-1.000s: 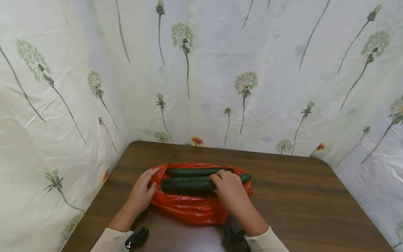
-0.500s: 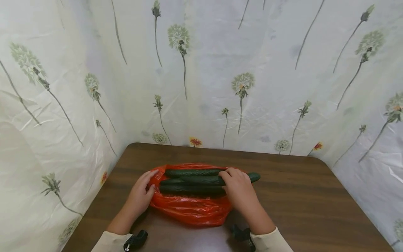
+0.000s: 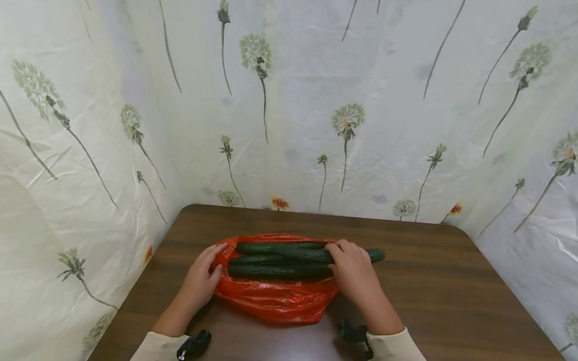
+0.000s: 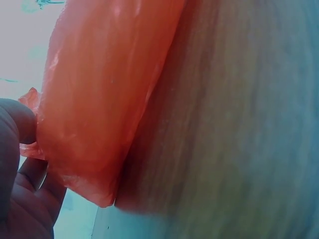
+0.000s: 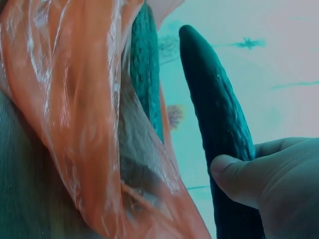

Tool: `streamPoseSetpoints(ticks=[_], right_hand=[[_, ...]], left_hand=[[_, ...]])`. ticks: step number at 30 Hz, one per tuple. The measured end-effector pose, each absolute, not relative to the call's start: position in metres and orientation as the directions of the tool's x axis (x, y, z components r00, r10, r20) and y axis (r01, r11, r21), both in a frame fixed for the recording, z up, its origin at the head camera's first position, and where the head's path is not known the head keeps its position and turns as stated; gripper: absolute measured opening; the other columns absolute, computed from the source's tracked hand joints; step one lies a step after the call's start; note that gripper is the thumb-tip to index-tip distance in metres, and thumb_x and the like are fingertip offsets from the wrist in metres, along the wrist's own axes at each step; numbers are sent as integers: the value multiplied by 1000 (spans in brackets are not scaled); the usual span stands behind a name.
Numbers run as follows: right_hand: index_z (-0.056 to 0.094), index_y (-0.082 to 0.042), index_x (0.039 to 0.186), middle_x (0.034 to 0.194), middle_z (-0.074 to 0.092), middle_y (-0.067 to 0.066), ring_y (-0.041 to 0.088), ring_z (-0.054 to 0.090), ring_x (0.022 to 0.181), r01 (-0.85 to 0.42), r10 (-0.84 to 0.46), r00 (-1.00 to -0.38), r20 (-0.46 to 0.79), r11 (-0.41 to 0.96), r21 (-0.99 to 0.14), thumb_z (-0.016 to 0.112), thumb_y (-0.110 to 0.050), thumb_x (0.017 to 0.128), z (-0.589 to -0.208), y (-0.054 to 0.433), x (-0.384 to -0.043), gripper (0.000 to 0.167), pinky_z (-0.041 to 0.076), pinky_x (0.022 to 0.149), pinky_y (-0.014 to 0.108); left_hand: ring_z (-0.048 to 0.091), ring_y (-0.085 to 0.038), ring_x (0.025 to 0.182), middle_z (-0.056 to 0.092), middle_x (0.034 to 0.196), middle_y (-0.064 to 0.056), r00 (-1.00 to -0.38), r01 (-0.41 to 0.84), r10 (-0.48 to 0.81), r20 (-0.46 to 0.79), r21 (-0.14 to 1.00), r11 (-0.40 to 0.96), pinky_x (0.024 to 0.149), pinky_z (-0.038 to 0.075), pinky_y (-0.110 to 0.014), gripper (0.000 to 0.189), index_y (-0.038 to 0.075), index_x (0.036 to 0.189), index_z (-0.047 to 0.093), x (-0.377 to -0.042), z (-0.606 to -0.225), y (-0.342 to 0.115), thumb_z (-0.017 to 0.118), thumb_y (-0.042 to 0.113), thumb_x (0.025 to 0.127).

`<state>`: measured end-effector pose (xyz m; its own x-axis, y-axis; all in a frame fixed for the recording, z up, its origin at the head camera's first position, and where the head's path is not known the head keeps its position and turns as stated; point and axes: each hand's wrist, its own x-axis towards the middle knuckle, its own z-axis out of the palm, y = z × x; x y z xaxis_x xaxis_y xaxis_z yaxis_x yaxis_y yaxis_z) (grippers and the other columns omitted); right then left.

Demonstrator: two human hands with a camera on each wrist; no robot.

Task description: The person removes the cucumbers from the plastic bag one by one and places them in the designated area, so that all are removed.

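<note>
A red plastic bag (image 3: pixel 280 302) lies open-mouthed on the table, with several dark green cucumbers (image 3: pixel 275 272) side by side in it. My left hand (image 3: pixel 201 276) holds the bag's left end; the left wrist view has thumb and fingers (image 4: pixel 30 122) at a gathered edge of the film (image 4: pixel 104 99). With thumb and fingers my right hand (image 3: pixel 355 266) grips one cucumber (image 3: pixel 302 253) near its right end. That cucumber slants over the others, its tip sticking out past the bag's right edge. In the right wrist view the gripped cucumber (image 5: pixel 214 99) stands apart from the bag's side (image 5: pixel 84 109).
The brown wood-grain table (image 3: pixel 433 281) reaches well to the right of the bag. A pale curtain (image 3: pixel 293 100) printed with dandelions closes off the back and both sides. Black wrist mounts (image 3: pixel 194 344) hang beneath both forearms.
My right hand has moved to the right, drawing the gripped cucumber along, so more of its tip shows beyond the bag. The left hand has stayed at the bag's left end.
</note>
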<state>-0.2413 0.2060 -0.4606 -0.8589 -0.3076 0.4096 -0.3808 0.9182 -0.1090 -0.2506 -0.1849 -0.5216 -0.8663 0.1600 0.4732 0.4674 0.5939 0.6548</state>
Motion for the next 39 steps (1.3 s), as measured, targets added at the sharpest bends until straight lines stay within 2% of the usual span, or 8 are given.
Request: streamPoseSetpoints(ticks=[21, 39], right_hand=[[69, -7, 127, 119, 68, 14, 39, 65, 111, -322, -236, -868, 437, 937, -133, 85, -9, 86, -467, 244, -249, 45, 51, 101, 62], [66, -4, 132, 127, 66, 19, 46, 62, 117, -255, -159, -898, 411, 948, -190, 78, -5, 91, -465, 274, -250, 43, 40, 110, 70]], left_hand=[[52, -42, 139, 55, 150, -19, -895, 419, 145, 422, 683, 598, 113, 43, -62, 57, 8, 148, 58, -249, -524, -186, 66, -7, 94], [52, -41, 139, 55, 151, -18, -889, 431, 152, 432, 678, 595, 112, 45, -62, 58, 9, 149, 57, -249, -523, -185, 66, -7, 94]])
